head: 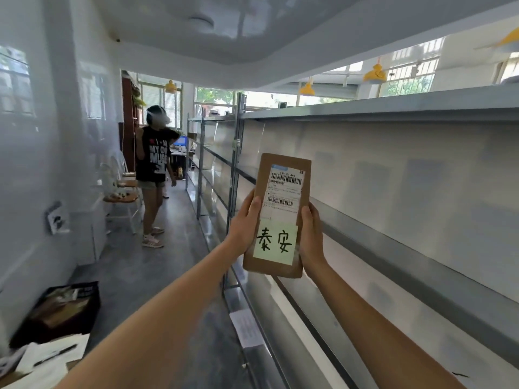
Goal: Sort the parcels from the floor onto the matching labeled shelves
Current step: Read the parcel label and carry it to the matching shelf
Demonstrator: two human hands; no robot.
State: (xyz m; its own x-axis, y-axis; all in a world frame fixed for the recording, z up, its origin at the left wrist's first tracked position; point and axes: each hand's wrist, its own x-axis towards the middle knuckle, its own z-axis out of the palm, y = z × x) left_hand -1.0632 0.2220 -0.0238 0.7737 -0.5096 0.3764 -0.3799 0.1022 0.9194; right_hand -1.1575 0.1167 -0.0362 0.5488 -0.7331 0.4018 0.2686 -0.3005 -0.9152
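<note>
- The parcel, a flat cardboard mailer, is held upright before the right-hand shelves.
- Its long edges are gripped by left hand and right hand fingers.
- It is judged light and stiff; edge holds suit.

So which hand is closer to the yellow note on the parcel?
Right. The right hand grips the parcel edge right beside the yellow note; the left hand holds the opposite edge, mostly above the note.

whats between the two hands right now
The brown parcel, upright, with its yellow note. The left hand and right hand grip its opposite edges, seen in the head view.
</note>
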